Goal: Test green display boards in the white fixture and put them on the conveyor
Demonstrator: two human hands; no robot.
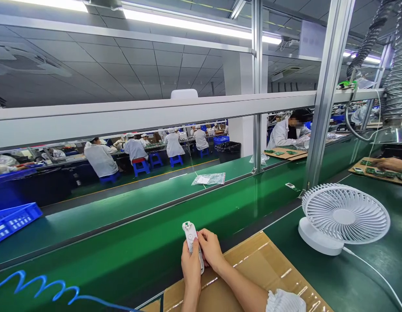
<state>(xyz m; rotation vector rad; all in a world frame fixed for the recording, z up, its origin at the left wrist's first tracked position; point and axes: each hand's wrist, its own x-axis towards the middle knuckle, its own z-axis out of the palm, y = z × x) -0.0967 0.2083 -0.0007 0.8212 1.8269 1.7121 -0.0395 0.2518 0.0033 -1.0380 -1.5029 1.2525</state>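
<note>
Left hand [191,272] and right hand [211,250] clasp a white device [189,232] over the near edge of the worktop [344,281]; a slack grip might drop it.

Electronics factory floor, assembly line. Long green conveyor belt [129,203] runs past the seat, framed by aluminium posts [327,86] and a horizontal rail [123,117]. Rows of workers in white coats and caps [136,149] sit on blue stools [141,166] at parallel lines behind. Green circuit boards [280,152] lie on cardboard sheets [287,154]. Blue plastic crate [12,219] at left, flexible extraction duct [397,73] at right, small white desk fan [344,216] on the green table [350,281], strip lights [188,21] on a tiled ceiling.
</note>
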